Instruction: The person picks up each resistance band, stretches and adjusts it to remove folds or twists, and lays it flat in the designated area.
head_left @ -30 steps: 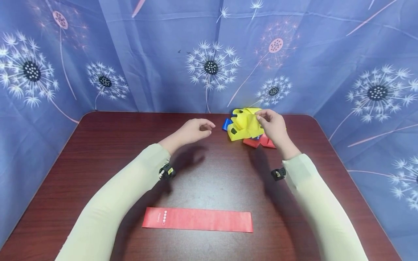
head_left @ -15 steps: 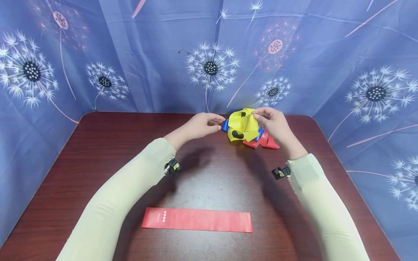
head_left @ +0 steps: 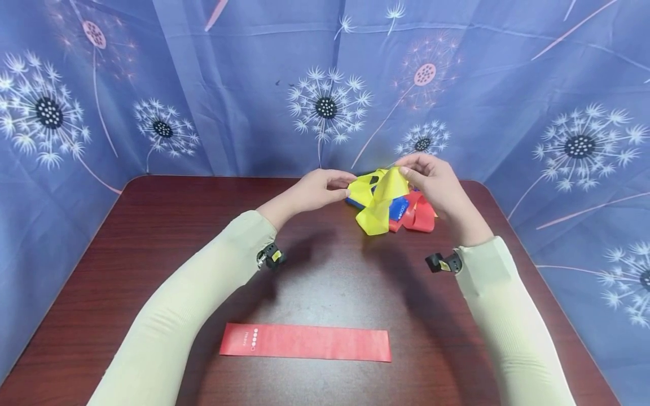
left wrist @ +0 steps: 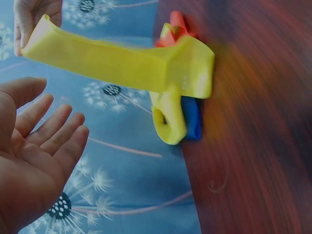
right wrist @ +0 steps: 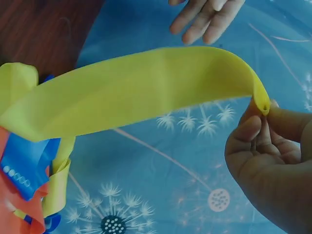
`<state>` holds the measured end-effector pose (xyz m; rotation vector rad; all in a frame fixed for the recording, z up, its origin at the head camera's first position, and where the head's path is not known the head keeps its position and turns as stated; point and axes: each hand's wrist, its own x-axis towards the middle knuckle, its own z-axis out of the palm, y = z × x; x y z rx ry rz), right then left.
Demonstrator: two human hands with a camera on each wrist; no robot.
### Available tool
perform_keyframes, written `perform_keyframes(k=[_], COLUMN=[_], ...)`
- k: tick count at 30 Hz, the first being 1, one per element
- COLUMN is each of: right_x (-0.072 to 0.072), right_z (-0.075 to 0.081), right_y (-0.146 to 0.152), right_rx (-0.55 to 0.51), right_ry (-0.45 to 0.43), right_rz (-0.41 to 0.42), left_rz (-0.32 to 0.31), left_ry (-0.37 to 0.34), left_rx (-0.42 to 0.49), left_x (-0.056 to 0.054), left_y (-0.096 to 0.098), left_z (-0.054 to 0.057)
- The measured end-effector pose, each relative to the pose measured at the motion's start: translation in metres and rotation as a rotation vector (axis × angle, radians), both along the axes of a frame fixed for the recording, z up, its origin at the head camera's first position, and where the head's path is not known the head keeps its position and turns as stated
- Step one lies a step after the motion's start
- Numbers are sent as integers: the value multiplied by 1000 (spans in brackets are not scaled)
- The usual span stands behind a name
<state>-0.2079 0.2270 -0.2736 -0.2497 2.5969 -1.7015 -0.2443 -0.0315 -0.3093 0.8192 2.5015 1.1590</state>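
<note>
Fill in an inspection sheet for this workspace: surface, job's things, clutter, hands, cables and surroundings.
Surface: glossy dark red-brown table, wood-grained.
Job's things: yellow band partly lifted above blue band and crumpled red band; flat red band lies apart, nearer the person.
Clutter: nothing seen beyond the bands.
Hands: right hand pinches one end of the yellow band; left hand holds nothing.
Cables: nothing seen.
Surroundings: blue dandelion-print fabric behind and at both sides.
</note>
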Motion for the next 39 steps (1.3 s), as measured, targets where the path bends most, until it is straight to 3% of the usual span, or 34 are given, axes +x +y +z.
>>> perform_keyframes(k=[5, 11, 17, 21, 28, 36, 39], right_x=[7, 14, 16, 16, 11, 2, -1], right_z=[7, 11, 14, 14, 12, 6, 3], right_y=[-6, -15, -18, -17, -13, -3, 1], right_rx=[36, 67, 40, 3, -40, -166, -217], right_ry=[-23, -51, -54, -46, 5, -13, -26], right_rz=[103, 208, 245, 227, 152, 44, 6], left_rz=[-38, -103, -164, -163, -133, -135, -130], left_ry=[-17, -32, 10, 22, -78, -34, -93], left_rx=[31, 87, 24, 3, 10, 1, 22], left_x=[5, 12, 16, 18, 17, 11, 10], left_y=[9, 18, 23, 23, 22, 15, 10], left_z=[7, 4, -3, -7, -20, -37, -43])
